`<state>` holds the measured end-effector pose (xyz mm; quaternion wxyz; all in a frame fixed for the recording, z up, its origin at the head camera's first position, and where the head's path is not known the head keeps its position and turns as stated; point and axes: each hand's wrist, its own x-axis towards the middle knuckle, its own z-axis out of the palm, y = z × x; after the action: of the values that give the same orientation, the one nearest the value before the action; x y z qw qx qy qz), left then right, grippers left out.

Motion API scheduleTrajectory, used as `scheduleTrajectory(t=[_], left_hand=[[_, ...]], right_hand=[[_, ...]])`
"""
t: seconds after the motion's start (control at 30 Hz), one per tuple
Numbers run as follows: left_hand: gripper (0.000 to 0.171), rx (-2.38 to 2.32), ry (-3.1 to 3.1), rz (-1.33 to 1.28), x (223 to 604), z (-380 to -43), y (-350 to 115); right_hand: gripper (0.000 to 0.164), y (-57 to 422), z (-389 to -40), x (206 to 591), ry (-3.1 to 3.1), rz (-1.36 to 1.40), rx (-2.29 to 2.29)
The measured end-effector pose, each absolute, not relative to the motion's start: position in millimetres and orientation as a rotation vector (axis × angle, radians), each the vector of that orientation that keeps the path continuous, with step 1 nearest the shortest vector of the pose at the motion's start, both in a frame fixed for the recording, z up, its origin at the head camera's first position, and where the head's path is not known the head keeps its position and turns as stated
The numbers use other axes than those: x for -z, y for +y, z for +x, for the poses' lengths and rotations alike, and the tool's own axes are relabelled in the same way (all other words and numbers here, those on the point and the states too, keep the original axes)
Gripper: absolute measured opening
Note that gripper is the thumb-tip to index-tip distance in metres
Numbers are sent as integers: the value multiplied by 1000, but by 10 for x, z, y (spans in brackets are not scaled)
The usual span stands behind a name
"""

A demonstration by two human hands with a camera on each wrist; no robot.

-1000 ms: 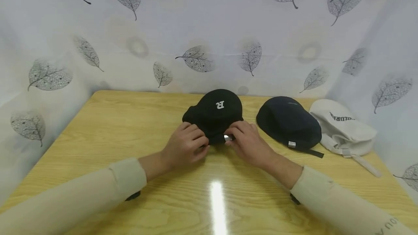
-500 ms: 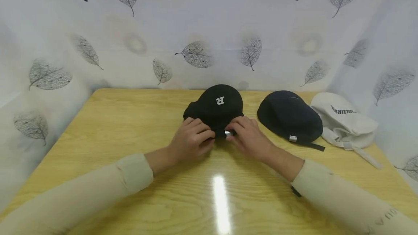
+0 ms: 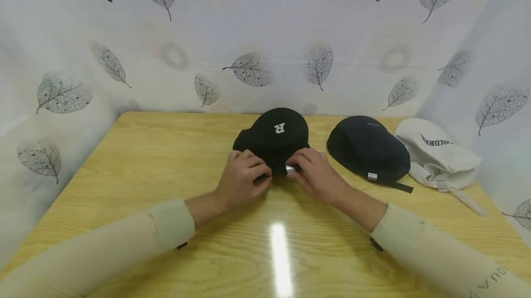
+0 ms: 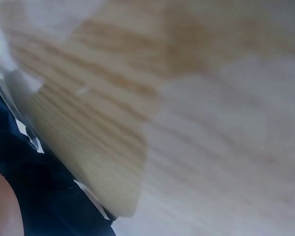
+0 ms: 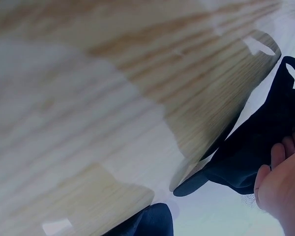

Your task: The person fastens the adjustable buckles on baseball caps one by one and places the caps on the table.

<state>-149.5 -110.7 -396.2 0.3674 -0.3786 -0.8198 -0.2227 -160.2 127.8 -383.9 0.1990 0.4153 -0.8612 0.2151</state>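
A black baseball cap (image 3: 278,134) with a white letter R sits near the middle of the wooden table, its back strap side facing me. At the left of its rear edge, my left hand (image 3: 242,176) grips the band with curled fingers. My right hand (image 3: 317,173) pinches the strap beside a silver metal buckle (image 3: 291,168). Fingers cover much of the strap. In the right wrist view the dark cap (image 5: 250,142) hangs beside my right hand (image 5: 285,184). The left wrist view has only a sliver of my left hand (image 4: 5,206) against the dark fabric (image 4: 44,191).
To the right lies a navy cap (image 3: 365,146) with its strap end sticking out. Touching it is a white cap (image 3: 435,148) with dark lettering and a loose strap. A leaf-patterned curtain (image 3: 274,26) stands behind the table (image 3: 166,150).
My left hand has shifted slightly right along the cap's rear edge, towards the buckle. My right hand keeps its hold. Over the last half second almost nothing moves.
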Motion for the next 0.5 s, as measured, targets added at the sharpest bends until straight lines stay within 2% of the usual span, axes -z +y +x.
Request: scheduleTrajectory(t=[0.5], left_hand=[[7,556,-2074,-984,3960,-1507,-1087]], right_hand=[[25,1296,-1635,3841,-2413,1192,-592]])
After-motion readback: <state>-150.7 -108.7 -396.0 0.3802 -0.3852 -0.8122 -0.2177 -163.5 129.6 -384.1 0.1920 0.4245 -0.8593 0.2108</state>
